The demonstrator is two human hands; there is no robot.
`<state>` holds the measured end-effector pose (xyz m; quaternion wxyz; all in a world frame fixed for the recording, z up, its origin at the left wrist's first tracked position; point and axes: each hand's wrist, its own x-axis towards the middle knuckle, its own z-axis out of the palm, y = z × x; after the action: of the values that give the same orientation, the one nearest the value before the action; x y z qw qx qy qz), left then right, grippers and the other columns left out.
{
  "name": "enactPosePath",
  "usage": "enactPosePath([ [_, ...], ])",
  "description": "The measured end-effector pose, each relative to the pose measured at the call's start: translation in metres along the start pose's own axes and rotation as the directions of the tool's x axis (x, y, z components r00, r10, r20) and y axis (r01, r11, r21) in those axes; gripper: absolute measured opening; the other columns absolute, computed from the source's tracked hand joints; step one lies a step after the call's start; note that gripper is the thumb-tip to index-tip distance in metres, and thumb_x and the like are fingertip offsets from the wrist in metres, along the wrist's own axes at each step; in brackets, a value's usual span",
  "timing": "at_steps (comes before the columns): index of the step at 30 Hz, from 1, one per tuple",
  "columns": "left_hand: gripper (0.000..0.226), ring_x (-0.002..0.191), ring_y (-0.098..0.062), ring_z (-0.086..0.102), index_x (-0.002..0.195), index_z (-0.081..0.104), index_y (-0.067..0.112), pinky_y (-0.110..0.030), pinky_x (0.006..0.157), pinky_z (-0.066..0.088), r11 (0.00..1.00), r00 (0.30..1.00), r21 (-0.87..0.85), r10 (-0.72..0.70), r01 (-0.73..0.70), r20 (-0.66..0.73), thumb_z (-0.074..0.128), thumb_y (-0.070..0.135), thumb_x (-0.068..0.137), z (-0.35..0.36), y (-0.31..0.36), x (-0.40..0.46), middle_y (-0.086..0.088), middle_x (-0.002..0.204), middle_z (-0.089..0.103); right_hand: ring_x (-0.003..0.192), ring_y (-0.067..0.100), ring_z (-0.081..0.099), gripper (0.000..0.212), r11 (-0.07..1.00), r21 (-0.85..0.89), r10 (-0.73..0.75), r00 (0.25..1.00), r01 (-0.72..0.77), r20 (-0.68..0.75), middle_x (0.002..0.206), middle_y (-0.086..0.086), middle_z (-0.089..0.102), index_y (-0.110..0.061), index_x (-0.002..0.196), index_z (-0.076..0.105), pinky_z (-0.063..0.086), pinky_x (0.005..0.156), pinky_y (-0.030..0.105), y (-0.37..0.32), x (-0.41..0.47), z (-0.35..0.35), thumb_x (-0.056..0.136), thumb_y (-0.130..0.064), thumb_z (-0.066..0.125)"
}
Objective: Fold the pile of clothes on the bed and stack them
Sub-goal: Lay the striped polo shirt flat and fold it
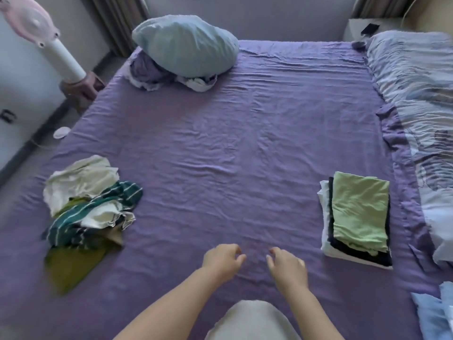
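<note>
A loose pile of unfolded clothes (88, 207) lies at the left of the purple bed sheet (232, 143): cream pieces, a green-and-white striped garment and an olive one. At the right stands a stack of folded clothes (358, 217), light green on top, dark and white layers beneath. My left hand (221, 260) and my right hand (288, 266) hover side by side over the bare sheet near the front edge, between pile and stack. Both have loosely curled fingers and hold nothing.
A light blue pillow (186, 45) sits on crumpled fabric at the far left corner. A patterned quilt (421, 114) runs along the right side. A pink and white fan (36, 28) stands left of the bed. Light blue cloth (434, 312) lies at the lower right.
</note>
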<state>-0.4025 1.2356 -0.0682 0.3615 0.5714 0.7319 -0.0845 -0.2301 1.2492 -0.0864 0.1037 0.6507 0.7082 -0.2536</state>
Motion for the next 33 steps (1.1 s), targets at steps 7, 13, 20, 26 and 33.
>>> enactPosePath([
  [7, 0.037, 0.113, -0.017, 0.057, 0.114, 0.062, 0.027, -0.03, 0.089, 0.043, 0.974, 0.984, -0.158, -0.174, 0.165, -0.044, 0.044, 0.051, 0.092, -0.01, -0.13, -0.081, 0.006, 0.121, 0.063, 0.113, 0.018, 0.056, 0.023, 0.974, -0.122, -0.181, 0.98, 0.191, 0.085, 0.117, -0.003, 0.061, -0.024, 0.101, 0.053, 0.039, 0.089, 0.03, -0.112, -0.052, 0.027, 0.098, -0.038, 0.035],
  [13, 0.037, 0.113, -0.017, 0.057, 0.112, 0.062, 0.027, -0.029, 0.088, 0.042, 0.947, 0.971, -0.242, -0.232, 0.209, -0.067, 0.043, 0.051, 0.092, -0.035, -0.247, -0.127, 0.005, 0.122, 0.063, 0.109, 0.021, 0.056, 0.024, 0.953, -0.163, -0.243, 0.966, 0.254, 0.088, 0.113, -0.002, 0.062, -0.022, 0.096, 0.055, 0.037, 0.084, 0.029, -0.222, -0.083, 0.054, 0.096, -0.035, 0.035],
  [20, 0.039, 0.113, -0.017, 0.057, 0.115, 0.061, 0.028, -0.029, 0.089, 0.044, 0.937, 0.965, -0.257, -0.257, 0.238, -0.044, 0.043, 0.053, 0.092, -0.068, -0.421, -0.173, 0.006, 0.124, 0.061, 0.111, 0.02, 0.055, 0.02, 0.951, -0.178, -0.238, 0.966, 0.253, 0.101, 0.114, -0.003, 0.062, -0.025, 0.087, 0.048, 0.036, 0.084, 0.029, -0.366, -0.118, 0.101, 0.097, -0.036, 0.034],
  [26, 0.037, 0.108, -0.018, 0.059, 0.11, 0.062, 0.031, -0.027, 0.082, 0.043, 0.916, 0.941, -0.294, -0.319, 0.274, -0.116, 0.042, 0.057, 0.092, -0.104, -0.525, -0.201, 0.007, 0.118, 0.063, 0.106, 0.023, 0.056, 0.026, 0.924, -0.188, -0.323, 0.943, 0.333, 0.083, 0.107, -0.001, 0.063, -0.023, 0.08, 0.047, 0.037, 0.079, 0.03, -0.465, -0.129, 0.111, 0.097, -0.039, 0.036],
  [33, 0.034, 0.102, -0.015, 0.06, 0.11, 0.062, 0.03, -0.026, 0.077, 0.044, 0.925, 0.928, -0.33, -0.276, 0.187, -0.248, 0.044, 0.054, 0.093, -0.142, -0.554, -0.172, 0.007, 0.112, 0.065, 0.104, 0.024, 0.056, 0.032, 0.916, -0.146, -0.372, 0.928, 0.373, 0.033, 0.104, 0.0, 0.062, -0.018, 0.098, 0.059, 0.04, 0.078, 0.03, -0.51, -0.095, 0.111, 0.098, -0.041, 0.037],
])
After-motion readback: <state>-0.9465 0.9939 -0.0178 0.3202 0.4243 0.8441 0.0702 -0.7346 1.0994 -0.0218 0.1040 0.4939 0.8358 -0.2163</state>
